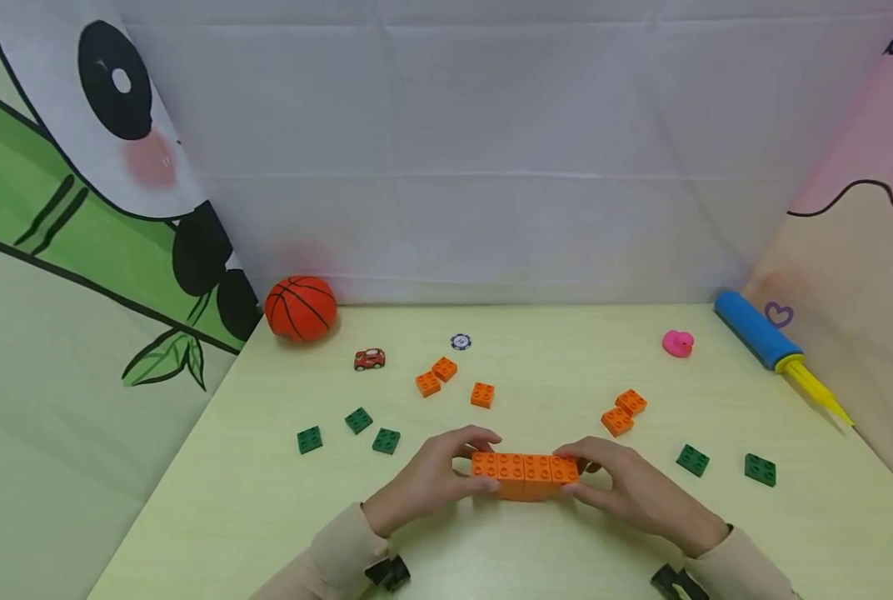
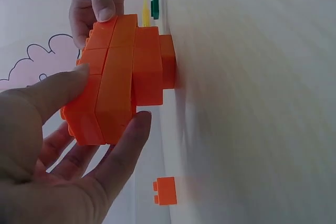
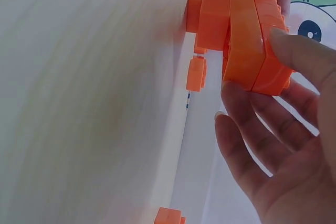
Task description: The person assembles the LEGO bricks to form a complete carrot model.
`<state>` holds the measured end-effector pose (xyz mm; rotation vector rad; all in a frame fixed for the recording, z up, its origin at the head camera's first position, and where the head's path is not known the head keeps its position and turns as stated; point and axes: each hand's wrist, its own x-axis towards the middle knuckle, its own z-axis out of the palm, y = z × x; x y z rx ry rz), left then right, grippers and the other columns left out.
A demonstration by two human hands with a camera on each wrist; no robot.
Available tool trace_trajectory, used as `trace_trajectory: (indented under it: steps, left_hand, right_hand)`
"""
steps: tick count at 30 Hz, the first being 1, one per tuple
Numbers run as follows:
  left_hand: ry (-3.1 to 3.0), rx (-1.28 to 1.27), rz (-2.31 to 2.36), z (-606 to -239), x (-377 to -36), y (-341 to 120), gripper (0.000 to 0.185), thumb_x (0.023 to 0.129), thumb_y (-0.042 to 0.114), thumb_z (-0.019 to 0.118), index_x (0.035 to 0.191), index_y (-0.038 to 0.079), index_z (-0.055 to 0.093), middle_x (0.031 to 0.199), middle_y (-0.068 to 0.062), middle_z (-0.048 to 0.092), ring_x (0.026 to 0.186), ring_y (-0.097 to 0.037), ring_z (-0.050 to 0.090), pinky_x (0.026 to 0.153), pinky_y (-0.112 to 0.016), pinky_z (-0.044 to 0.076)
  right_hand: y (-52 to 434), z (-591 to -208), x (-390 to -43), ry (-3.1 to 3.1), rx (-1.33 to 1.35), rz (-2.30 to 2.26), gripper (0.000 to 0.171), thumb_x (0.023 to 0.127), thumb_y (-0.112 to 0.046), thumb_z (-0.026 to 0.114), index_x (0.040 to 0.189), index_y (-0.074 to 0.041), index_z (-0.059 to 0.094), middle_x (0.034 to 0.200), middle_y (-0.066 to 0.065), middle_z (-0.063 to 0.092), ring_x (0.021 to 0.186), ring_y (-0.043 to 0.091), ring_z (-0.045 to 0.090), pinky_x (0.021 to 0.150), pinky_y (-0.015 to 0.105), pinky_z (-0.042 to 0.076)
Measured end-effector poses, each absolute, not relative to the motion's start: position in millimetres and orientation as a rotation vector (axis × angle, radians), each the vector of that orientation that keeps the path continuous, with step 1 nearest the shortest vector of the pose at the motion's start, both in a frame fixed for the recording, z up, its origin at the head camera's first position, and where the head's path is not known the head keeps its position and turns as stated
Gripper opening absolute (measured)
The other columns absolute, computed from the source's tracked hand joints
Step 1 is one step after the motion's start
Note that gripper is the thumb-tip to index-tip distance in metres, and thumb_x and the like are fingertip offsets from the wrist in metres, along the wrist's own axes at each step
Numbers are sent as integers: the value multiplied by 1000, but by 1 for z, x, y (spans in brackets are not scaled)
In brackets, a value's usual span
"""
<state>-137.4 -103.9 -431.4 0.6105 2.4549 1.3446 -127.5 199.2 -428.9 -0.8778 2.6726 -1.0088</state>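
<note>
Head view: orange brick stack [image 1: 525, 473] between hands.

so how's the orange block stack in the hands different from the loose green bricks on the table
The orange block stack is several bricks joined in layers; each green brick is single and flat. The left hand and right hand grip the stack; the green bricks lie untouched. Both have studded tops.

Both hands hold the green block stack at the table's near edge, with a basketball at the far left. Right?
Not quite: the stack is orange, not green, as the head view shows. The left hand and right hand do hold it at the table's near edge, with the basketball far left.
</note>
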Motion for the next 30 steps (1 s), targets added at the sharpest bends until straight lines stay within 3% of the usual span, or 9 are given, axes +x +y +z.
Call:
trace_trajectory:
  steps: [3, 6, 12, 15, 22, 30]
  left_hand:
    - [2439, 635, 1330, -432, -137, -105, 50, 88, 27, 78, 133, 16, 60, 125, 1, 62, 116, -21, 59, 83, -23, 55]
    - [2441, 661, 1280, -433, -137, -105, 49, 89, 26, 76, 134, 16, 59, 131, 4, 60, 117, -15, 56, 90, -24, 53]
    - [2440, 658, 1240, -431, -136, -104, 48, 89, 22, 76, 134, 17, 59, 131, 9, 58, 116, -10, 55, 96, -28, 52]
    - [2440, 657, 1236, -430, -136, -103, 49, 89, 20, 77, 134, 17, 59, 132, 7, 58, 115, -10, 55, 95, -27, 52]
    - [2427, 644, 1231, -430, -137, -103, 50, 89, 20, 77, 135, 17, 58, 133, 3, 59, 117, -10, 55, 97, -29, 51]
    - [2434, 659, 1226, -431, -138, -104, 51, 89, 21, 77, 136, 18, 58, 133, 4, 58, 119, -12, 55, 98, -30, 51]
  right_hand:
    - [201, -428, -130, 2640, -870, -1016, 47, 95, -53, 59, 133, -25, 60, 123, -11, 63, 100, 5, 58, 85, 30, 54]
    - [209, -424, -137, 2692, -841, -971, 45, 99, -48, 56, 135, -20, 59, 124, -6, 63, 99, 7, 57, 83, 31, 54]
    - [239, -418, -167, 3007, -841, -554, 41, 95, -18, 69, 134, -8, 61, 135, 12, 60, 108, 27, 64, 93, 50, 53]
    - [251, -420, -178, 2983, -813, -441, 47, 91, -15, 72, 135, -4, 60, 139, 17, 56, 110, 31, 64, 96, 55, 50]
    - [258, -429, -188, 2907, -765, -491, 39, 90, -12, 73, 127, -6, 65, 116, 6, 64, 98, 22, 61, 88, 47, 54]
    - [251, -432, -186, 2872, -643, -506, 44, 88, -21, 76, 127, -6, 65, 113, 6, 62, 96, 22, 56, 86, 45, 55]
